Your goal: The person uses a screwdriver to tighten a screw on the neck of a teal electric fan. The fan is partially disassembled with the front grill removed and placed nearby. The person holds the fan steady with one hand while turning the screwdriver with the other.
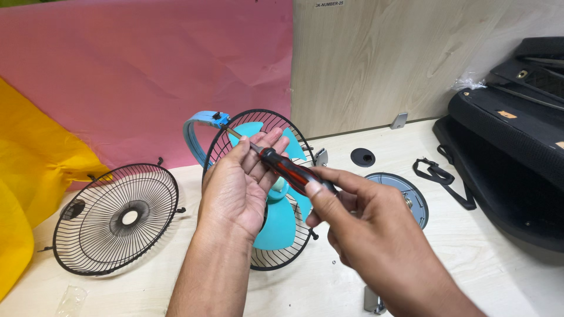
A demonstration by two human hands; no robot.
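My right hand (358, 220) grips the red-and-black handle of a screwdriver (288, 169), whose tip reaches the screw on the light-blue rim band (202, 120) of the fan. My left hand (238, 182) supports the shaft near the tip, fingers spread against the upright black wire guard (294, 132). Behind both hands sit the turquoise fan blades (276, 226), partly hidden.
A second black wire guard (114, 218) lies flat on the pale wooden table (470, 264) at left. A round grey-blue fan base (411, 196) and black strap (437, 173) lie right, beside a black bag (511, 147). Pink and yellow paper covers the wall.
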